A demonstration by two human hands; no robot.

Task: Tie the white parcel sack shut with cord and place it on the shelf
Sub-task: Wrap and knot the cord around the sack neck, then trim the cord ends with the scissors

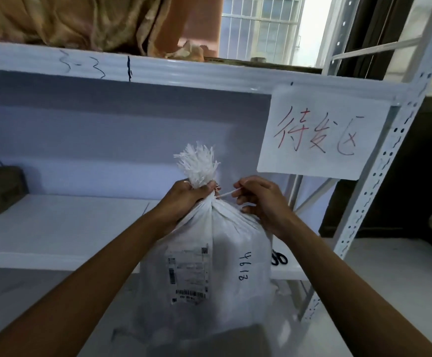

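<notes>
White woven plastic parcel sack (209,266) stands upright in front of white metal shelf (55,228). L hand (184,199) grips its gathered neck. R hand (261,202), just right of neck, pinches thin white cord (226,194), which runs sideways w/ little slack to neck.

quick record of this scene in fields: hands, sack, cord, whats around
left hand: grips the gathered neck of the white sack
right hand: pinches the cord, taut from the neck
sack: upright in front of the shelf, label facing the camera
nearby: scissors on the shelf, paper sign above
</notes>
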